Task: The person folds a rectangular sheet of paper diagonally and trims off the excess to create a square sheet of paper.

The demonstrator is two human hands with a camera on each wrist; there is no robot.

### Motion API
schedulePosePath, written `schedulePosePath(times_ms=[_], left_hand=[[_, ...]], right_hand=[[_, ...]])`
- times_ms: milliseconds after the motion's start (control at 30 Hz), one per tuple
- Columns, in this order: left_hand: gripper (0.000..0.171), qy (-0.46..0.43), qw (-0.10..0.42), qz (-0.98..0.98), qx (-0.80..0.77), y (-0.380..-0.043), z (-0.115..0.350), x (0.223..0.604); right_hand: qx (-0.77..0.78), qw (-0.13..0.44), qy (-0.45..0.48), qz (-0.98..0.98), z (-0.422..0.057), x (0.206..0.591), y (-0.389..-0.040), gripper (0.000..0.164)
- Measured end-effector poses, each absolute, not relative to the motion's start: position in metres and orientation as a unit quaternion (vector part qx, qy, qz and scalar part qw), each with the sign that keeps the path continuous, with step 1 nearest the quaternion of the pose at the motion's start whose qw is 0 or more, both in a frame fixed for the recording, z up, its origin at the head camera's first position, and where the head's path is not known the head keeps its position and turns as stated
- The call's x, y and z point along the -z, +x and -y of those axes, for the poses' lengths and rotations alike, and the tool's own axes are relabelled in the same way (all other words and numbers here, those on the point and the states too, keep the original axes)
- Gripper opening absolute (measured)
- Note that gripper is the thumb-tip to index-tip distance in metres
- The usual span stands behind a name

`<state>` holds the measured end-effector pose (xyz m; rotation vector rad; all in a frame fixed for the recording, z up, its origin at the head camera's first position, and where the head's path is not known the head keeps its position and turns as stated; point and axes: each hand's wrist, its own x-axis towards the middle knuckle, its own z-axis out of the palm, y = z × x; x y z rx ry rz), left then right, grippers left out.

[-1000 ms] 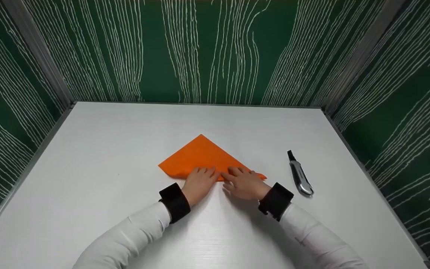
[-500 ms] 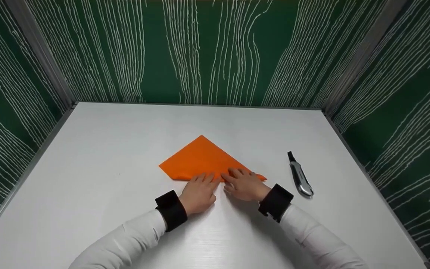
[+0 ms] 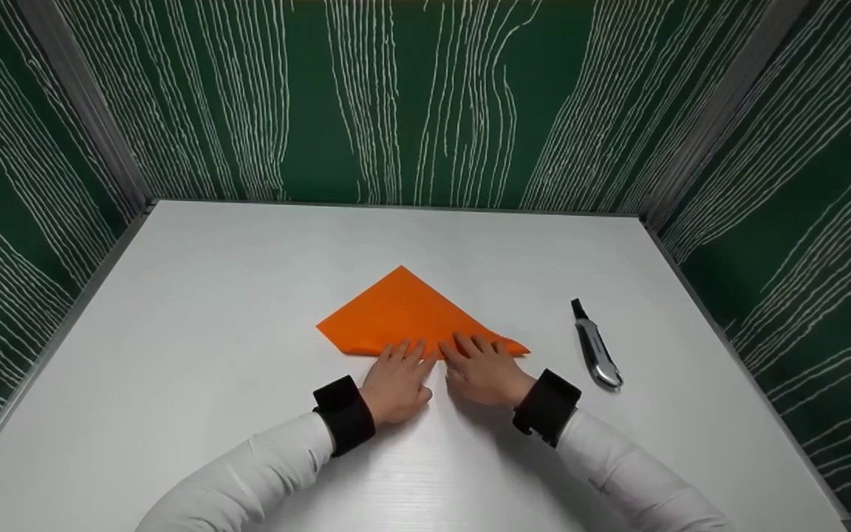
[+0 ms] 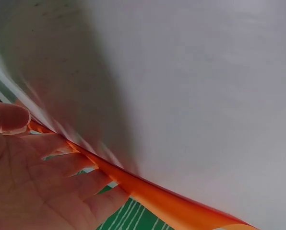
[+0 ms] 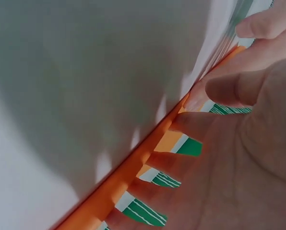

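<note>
A sheet of orange paper lies folded on the white table, its peak pointing away from me and its near edge bent over. My left hand rests its outstretched fingertips on the near edge, left of the peak's line. Beside it, my right hand presses the same edge with spread fingers. In the left wrist view, the fingers touch the rounded orange fold. The right wrist view has the fingertips along the fold, both thumbs off the paper. Neither hand curls round the sheet.
A grey and black utility knife lies on the table to the right of the paper. Green panels with white wavy lines rise behind and at both sides of the white table.
My left hand has drawn back slightly toward me, and the near left edge of the paper is now more plainly bent. The right hand has hardly moved; the knife lies still.
</note>
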<state>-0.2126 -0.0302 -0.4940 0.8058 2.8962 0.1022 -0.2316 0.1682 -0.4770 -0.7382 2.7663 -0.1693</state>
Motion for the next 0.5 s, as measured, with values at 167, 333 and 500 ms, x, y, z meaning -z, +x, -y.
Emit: schedulePosePath(times_ms=[167, 333, 500], left_hand=[[0.059, 0.270, 0.064, -0.960, -0.035, -0.212, 0.031, 0.495], [0.060, 0.268, 0.062, -0.961, -0.029, -0.212, 0.031, 0.496], [0.061, 0.269, 0.065, -0.961, -0.029, -0.212, 0.031, 0.497]], right_hand=[[0.072, 0.118, -0.263, -0.955, -0.167, 0.480, -0.219, 0.055], [0.055, 0.099, -0.266, -0.957, -0.165, 0.481, -0.211, 0.056], [0.053, 0.098, -0.259, -0.960, -0.164, 0.480, -0.208, 0.056]])
